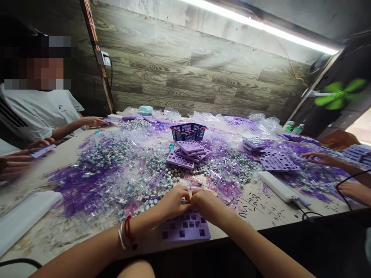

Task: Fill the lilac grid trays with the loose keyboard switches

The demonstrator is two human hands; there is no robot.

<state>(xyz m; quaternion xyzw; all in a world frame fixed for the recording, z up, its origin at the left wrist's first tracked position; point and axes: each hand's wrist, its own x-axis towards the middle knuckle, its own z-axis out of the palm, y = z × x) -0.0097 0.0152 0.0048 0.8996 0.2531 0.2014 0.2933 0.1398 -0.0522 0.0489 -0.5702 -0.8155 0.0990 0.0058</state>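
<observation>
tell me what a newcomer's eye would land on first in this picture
Probably the glittering spread of translucent purple and clear plastic pieces across the pale, flat table, with a dark blue latticed plastic basket standing toward its far side. Next, perhaps, the bright green-bladed fan at upper right. Nearest the viewer, the left hand and right hand meet over a lavender plate with square cutouts at the table's near edge.

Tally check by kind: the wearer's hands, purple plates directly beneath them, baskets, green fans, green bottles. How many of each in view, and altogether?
Wearer's hands: 2 (left hand, right hand)
Purple plate beneath them: 1
Basket: 1
Green fan: 1
Green bottles: 2
Total: 7
</observation>
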